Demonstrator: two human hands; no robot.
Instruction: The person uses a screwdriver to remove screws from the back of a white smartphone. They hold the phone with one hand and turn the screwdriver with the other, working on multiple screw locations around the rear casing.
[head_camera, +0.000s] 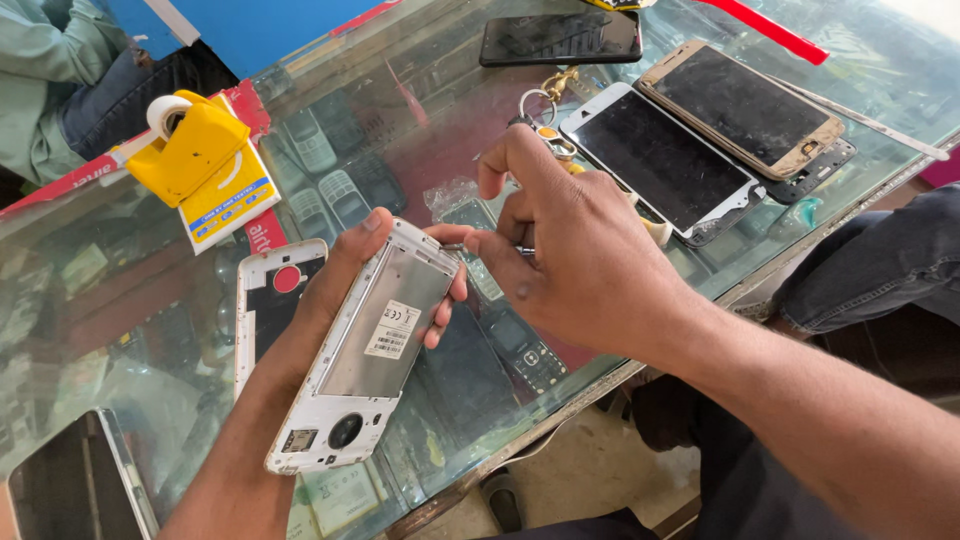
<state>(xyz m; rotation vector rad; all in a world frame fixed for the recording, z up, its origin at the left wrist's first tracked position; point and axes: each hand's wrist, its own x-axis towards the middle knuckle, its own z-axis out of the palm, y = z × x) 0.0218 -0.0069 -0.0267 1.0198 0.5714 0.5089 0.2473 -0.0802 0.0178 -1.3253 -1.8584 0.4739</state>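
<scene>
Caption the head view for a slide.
Left hand holds an opened white phone while the right hand works a small tool at its edge, above a glass counter.

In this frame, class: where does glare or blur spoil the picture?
Head view: daylight glare washes the glass counter at top right; the opened white phone in the left hand is sharp; the right hand is sharp too.
</scene>
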